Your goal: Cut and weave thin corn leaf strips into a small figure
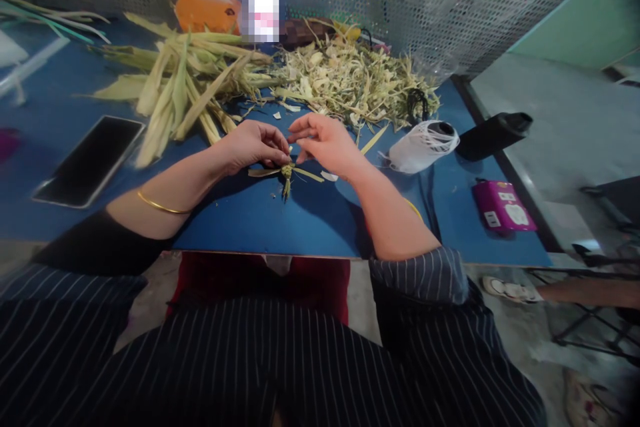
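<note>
Sleeves of dark pinstriped cloth sat nearest the camera, both forearms laid forward over the near edge of the blue tabletop. A thin gold bangle ringed the left wrist.

Mid-table, the small knotted pale-green husk piece lay flat on the blue surface, directly under the two hands, with short strips sticking out left, right and toward the person. The left hand was curled down, fingertips closed on the top of the piece and pinning it. The right hand had thumb and forefinger drawn narrow just above the same spot, other fingers loosely spread. It seemed to grip a thin strip coming off the piece, but this was too fine to confirm.

Judgement: the step looked like tightening or folding a strip at the knot. A further pull would call for the left hand to keep the knot pressed down while the right kept a fine pinch close to it.

A flat black phone lay left of the hands. To the right lay a white spool of thread, a magenta boxy gadget and a black bottle on its side.

Further back lay long pale-green husk leaves, a heap of shredded husk scraps, an orange object and a perforated metal screen. Another person's shoe showed on the floor at right.
</note>
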Demonstrator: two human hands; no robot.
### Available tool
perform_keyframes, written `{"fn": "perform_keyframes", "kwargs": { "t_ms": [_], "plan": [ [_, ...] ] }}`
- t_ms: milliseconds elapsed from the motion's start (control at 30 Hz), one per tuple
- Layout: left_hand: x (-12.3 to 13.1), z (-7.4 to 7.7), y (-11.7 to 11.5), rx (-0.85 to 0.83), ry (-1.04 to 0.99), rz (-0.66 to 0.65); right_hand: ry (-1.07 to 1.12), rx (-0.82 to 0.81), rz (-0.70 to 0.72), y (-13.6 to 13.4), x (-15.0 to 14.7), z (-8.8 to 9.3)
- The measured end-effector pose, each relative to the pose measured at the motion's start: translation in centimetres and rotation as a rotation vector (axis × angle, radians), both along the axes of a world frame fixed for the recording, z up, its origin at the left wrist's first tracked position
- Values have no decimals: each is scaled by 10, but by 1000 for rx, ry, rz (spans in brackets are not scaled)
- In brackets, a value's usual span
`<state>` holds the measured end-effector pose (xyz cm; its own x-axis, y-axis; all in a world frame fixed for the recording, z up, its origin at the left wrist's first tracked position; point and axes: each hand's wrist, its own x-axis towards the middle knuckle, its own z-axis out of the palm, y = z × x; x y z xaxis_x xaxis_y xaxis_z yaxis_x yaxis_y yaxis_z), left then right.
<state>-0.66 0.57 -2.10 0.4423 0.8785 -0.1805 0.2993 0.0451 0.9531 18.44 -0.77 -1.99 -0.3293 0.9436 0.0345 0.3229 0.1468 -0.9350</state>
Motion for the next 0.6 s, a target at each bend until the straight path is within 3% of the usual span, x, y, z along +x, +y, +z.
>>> {"fn": "perform_keyframes", "kwargs": {
  "t_ms": [133,400,600],
  "plan": [
    [0,-2,3,114,57,-21,-31,-39,69,0,-8,-7],
    [-1,-2,2,491,221,-91,-91,5,55,2,-7,-10],
    [4,0,-7,739,411,-10,-108,-3,35,4,-7,-15]
  ]
}}
